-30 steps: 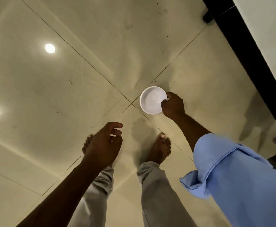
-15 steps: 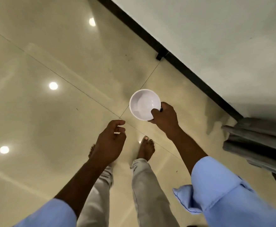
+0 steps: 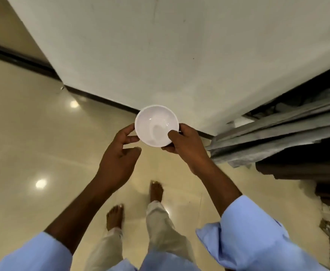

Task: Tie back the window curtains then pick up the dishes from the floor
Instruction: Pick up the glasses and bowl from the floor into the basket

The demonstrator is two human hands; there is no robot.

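Note:
A small white bowl is held up in front of me, its empty inside facing the camera. My right hand grips its right rim, thumb inside the bowl and fingers under it. My left hand is at the bowl's left edge with its fingertips touching the rim; the fingers are spread and curved. A grey curtain hangs in folds at the right, its lower end just right of my right hand.
A pale wall with a dark skirting board stands straight ahead. The glossy cream tile floor stretches to the left. Dark furniture and clutter fill the right side. My bare feet stand below on the tiles.
The view has swung up from the floor toward the wall and curtain. The right hand has raised the bowl, and the left hand has come up to touch its left rim.

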